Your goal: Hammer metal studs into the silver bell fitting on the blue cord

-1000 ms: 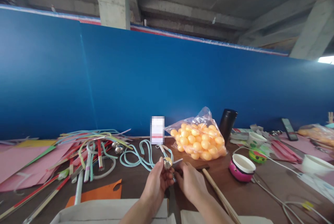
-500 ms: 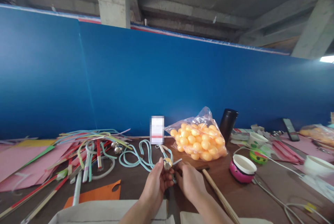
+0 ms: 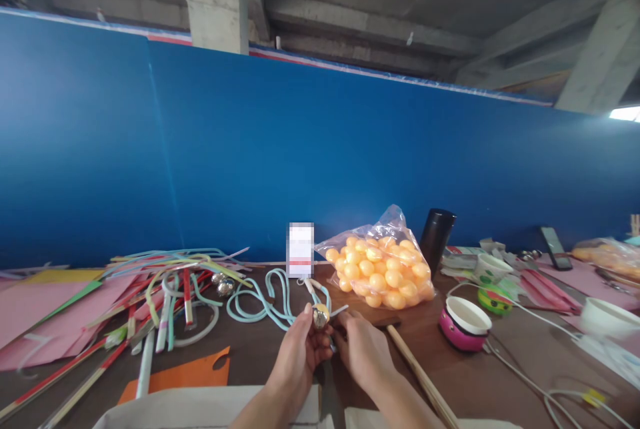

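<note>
Between the thumb and fingers of my left hand (image 3: 294, 353) is a shiny silver bell (image 3: 320, 319), with a yellowish patch on its upper side. My right hand (image 3: 367, 354) is close beside it, fingers curled and pressed together; what they grip is hidden. A thin pale strip (image 3: 340, 312) sticks out between the bell and my right fingers. Just behind my hands lies a light-blue looped cord (image 3: 260, 312), and a white badge (image 3: 300, 250) with a blurred face stands against the blue wall.
A clear bag of orange balls (image 3: 380, 272) sits behind my right hand, near a black cylinder (image 3: 437, 236). Wooden sticks (image 3: 420, 372) lie at right, then a pink cup (image 3: 465, 326) and white cables. Tangled tubes (image 3: 193, 276), silver bells (image 3: 225, 287) and coloured paper (image 3: 55, 302) fill the left.
Both hands and the bell stay almost in place, the bell still in my left fingers. The view has shifted very slightly; nothing has been taken up or let go.
</note>
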The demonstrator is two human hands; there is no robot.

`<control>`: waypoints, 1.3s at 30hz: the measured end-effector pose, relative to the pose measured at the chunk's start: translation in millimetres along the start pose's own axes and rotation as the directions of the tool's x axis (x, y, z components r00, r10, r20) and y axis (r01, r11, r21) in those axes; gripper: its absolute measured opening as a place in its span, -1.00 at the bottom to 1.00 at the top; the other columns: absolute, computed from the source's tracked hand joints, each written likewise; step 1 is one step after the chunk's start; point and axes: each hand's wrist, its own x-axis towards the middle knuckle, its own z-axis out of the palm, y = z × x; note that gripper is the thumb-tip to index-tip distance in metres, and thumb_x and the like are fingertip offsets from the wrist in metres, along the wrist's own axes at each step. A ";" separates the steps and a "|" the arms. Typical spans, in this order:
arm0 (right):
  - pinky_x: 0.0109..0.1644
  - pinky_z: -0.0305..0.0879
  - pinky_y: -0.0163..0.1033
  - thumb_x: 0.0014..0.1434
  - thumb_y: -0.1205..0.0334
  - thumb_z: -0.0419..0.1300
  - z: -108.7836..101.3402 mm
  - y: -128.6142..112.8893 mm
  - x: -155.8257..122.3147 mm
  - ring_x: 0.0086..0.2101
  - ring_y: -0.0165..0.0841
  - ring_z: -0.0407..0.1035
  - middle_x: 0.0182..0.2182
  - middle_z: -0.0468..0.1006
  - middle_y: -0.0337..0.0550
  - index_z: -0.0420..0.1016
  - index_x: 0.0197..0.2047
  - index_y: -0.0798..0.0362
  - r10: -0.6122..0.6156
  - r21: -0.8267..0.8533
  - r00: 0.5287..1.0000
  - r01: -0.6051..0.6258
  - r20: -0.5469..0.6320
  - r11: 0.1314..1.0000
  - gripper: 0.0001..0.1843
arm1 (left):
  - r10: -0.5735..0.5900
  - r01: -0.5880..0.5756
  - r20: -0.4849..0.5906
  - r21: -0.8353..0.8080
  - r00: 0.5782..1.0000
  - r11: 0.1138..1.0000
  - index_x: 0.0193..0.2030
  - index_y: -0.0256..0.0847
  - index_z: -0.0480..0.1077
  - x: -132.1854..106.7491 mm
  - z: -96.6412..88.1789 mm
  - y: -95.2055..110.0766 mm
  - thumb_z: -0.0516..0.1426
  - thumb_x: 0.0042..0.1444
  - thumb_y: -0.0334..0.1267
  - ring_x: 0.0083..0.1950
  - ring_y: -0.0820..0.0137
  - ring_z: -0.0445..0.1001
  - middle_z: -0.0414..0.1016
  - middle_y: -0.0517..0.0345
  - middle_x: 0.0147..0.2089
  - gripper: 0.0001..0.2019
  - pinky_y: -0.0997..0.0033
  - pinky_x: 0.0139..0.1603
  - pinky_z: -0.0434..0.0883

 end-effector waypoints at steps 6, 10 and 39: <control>-0.38 0.11 -0.33 0.18 0.23 0.02 3.1 0.8 0.4 -0.33 -0.32 0.46 -0.25 0.51 -0.17 0.44 -0.19 -0.05 0.019 -0.048 0.999 -0.021 -0.042 0.999 -0.80 | -0.011 0.011 -0.030 0.014 0.999 1.000 -0.33 -0.31 0.37 -2.2 2.2 1.0 0.12 0.08 -0.01 -0.51 0.50 0.33 0.42 0.08 -0.45 -0.67 0.50 -0.51 0.34; -0.39 0.11 -0.32 0.18 0.20 0.03 -0.7 -0.6 -0.6 -0.34 -0.30 0.46 -0.28 0.50 -0.16 0.45 -0.20 -0.04 0.035 -0.083 0.999 -0.039 -0.040 0.996 -0.80 | -0.005 0.005 -0.034 0.019 0.999 1.000 -0.33 -0.30 0.36 -2.7 2.9 1.3 0.12 0.08 0.00 -0.51 0.50 0.33 0.42 0.08 -0.45 -0.67 0.50 -0.51 0.34; -0.41 0.03 -0.32 0.13 0.31 0.03 3.0 -0.2 2.4 -0.36 -0.30 0.46 -0.32 0.51 -0.18 0.38 -0.25 -0.03 0.014 0.010 0.999 -0.014 -0.041 1.000 -0.86 | -0.016 0.018 -0.027 0.048 1.000 0.999 -0.35 -0.31 0.36 -5.1 8.2 4.7 0.10 0.10 -0.01 -0.53 0.50 0.34 0.42 0.09 -0.47 -0.67 0.51 -0.51 0.36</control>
